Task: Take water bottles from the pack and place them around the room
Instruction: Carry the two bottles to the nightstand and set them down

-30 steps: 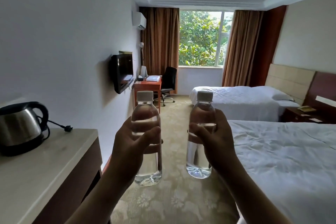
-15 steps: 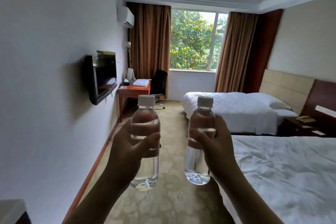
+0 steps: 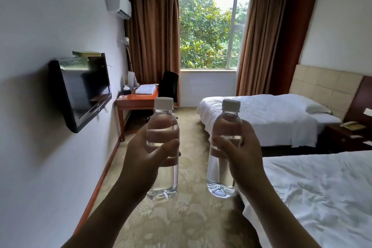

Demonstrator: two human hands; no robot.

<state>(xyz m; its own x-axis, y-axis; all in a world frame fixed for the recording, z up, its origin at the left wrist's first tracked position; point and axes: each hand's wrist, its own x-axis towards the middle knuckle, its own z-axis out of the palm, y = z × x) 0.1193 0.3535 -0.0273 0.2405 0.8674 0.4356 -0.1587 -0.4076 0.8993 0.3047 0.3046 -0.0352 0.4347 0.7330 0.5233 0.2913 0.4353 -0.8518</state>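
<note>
Two arms reach out ahead, each with a bottle held upright. The left hand [image 3: 147, 153] wraps the left bottle [image 3: 162, 147] around its middle, thumb lying across the front and fingers curled behind, so the grip is closed round the clear body with the white cap standing well above it and the base hanging below. The right hand [image 3: 239, 151] does the same to the right bottle [image 3: 226, 147], thumb across the near side, cap above the grip, dimpled base clear beneath. Both bottles look nearly full, so I'd judge them fairly weighty for their size, with thin clear plastic walls that give under a squeeze and a smooth skin that could slip; the mid-body hold, just under the shoulder, looks like the sensible place, firm but not crushing. The two bottles sit side by side, apart, neither touching anything but its own hand. Below them runs the patterned carpet [image 3: 181, 217], with the near bed [image 3: 322, 197] just to the right. Further on, a television [image 3: 84, 90] hangs on the left wall, and a bedside stand [image 3: 346, 135] with a phone sits between the near bed and the far bed [image 3: 261, 115]. Beyond, an orange wooden surface [image 3: 138, 98] carries folded white cloth, a dark chair [image 3: 170, 86] beside it, then brown curtains [image 3: 157, 36] framing the window [image 3: 207, 30].
</note>
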